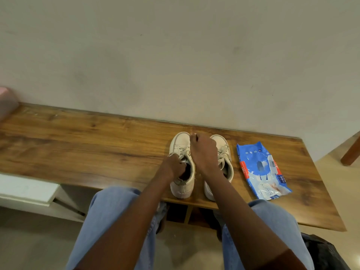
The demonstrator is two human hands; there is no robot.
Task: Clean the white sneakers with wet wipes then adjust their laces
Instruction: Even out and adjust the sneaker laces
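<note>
Head, hands: our left hand (175, 167) grips the left sneaker (180, 142) at its collar; our right hand (203, 152) hovers curled just beyond it.
Head, step: we judge lacing is in hand; steady the collar, pull evenly.
Head, unclear: whether the right hand pinches one of the laces (184, 152), we cannot tell; it hides part of the right sneaker (222, 142).

Left sneaker (180, 142), right sneaker (221, 142): off-white, cream in this light; laces (184, 151) same pale tone; inside of the left one dark.
Pack of wipes (261, 168): bright blue, white panels, red strips along two edges, small barcode patch.
Table (78, 145): warm brown wood grain, darker streaks and knots.
Wall (175, 55): plain grey-beige, faint smudges.
Jeans (109, 215): light washed blue.
Sleeve (282, 260): rust brown.
Bag (327, 254), bottom right: glossy black.
Left edge: pink object (5, 102); white panel (25, 190) below it.
</note>
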